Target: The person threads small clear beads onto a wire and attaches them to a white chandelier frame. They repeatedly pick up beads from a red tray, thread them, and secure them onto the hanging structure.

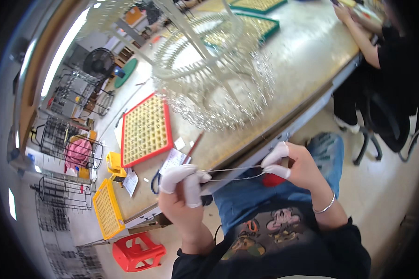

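A thin silvery chain [237, 168] is stretched as a narrow loop between my two hands, above my lap and just off the table's front edge. My left hand [181, 195] pinches one end with white-covered fingertips. At the other end, my right hand [295, 165] pinches the loop between thumb and finger, also in white finger covers. A bangle circles my right wrist. Beyond my hands stands a pale, round, tiered rack [209, 69], densely hung with shiny silvery strands. A small red thing [273, 180] shows below my right hand; its kind is unclear.
A red-framed tray [146, 131] with rows of pockets lies left of the rack, near paper slips [174, 160] and a yellow tool [116, 165]. A yellow tray [108, 209] is at the table's left end, above a red stool [138, 251]. Another person [381, 60] sits right.
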The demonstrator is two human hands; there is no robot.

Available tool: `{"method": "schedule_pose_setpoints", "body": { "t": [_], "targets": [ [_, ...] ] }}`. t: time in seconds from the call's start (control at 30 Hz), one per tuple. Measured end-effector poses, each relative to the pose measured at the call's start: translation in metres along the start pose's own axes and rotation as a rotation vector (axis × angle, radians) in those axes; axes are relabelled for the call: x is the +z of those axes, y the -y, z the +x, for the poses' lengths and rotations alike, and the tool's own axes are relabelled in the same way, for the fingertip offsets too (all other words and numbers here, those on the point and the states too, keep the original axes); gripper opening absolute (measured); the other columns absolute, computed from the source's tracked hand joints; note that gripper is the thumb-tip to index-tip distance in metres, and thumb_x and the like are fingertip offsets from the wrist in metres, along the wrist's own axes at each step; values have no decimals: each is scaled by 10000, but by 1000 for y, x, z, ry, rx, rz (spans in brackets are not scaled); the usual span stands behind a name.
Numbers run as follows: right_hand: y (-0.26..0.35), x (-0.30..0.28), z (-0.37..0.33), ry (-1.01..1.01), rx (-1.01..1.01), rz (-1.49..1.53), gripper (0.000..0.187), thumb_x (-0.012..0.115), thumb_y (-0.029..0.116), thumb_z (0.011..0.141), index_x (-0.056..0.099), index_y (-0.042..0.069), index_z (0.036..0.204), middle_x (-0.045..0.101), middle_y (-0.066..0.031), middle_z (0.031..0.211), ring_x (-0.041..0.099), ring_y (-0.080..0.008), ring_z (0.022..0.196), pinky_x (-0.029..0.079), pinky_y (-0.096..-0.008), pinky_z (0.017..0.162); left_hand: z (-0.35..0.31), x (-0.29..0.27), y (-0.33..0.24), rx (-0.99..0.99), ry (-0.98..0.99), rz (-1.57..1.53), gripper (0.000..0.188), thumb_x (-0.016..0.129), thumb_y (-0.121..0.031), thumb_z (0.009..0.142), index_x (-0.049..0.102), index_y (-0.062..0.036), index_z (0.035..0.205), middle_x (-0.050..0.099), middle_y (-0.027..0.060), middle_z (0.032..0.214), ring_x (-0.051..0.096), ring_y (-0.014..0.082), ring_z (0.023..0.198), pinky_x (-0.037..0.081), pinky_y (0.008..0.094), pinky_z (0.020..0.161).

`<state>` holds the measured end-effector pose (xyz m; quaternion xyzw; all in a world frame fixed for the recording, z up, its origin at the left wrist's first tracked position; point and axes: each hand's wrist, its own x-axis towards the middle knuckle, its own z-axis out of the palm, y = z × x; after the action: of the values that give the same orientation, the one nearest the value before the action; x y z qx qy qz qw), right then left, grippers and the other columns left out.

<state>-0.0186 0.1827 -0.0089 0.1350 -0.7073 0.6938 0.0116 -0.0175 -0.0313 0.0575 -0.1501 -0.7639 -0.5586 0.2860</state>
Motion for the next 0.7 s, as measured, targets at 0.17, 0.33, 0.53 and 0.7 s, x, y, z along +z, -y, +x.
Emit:
{"method": "schedule_pose_setpoints", "body": {
  "t": [0.17, 0.33, 0.53, 0.7],
  "targets": [
    [-29, -7, 16, -73, -205, 448, 68, 621, -3, 783, 592, 16, 841, 600, -49, 858, 557, -128, 846, 430, -262, 803, 14, -28, 8, 147, -325, 32, 92, 488, 36, 819, 528, 27, 901, 555, 86, 747, 568, 134, 645, 461, 224, 602],
    [19, -25, 50, -278, -209, 335, 77, 604, 32, 802, 604, 25, 879, 601, -25, 861, 550, -87, 835, 435, -237, 787, 21, -26, 4, 121, -423, 44, 103, 506, 16, 830, 540, 21, 927, 576, 85, 806, 559, 109, 658, 453, 209, 595],
    [120, -45, 112, -576, -632, -120, 143, 650, 116, 778, 640, 19, 882, 633, -15, 771, 567, -66, 711, 450, -214, 688, 25, -12, 1, -51, -198, 101, 69, 550, -1, 837, 563, 13, 904, 572, 47, 804, 543, 73, 677, 455, 192, 608],
    [181, -47, 145, -583, -868, -341, 213, 658, 213, 768, 645, 23, 865, 636, -93, 833, 594, -186, 760, 455, -316, 699, 41, 5, -5, -51, -7, 145, 84, 597, -42, 810, 569, -5, 879, 553, 17, 745, 513, 61, 629, 419, 200, 593]
  ]
}}
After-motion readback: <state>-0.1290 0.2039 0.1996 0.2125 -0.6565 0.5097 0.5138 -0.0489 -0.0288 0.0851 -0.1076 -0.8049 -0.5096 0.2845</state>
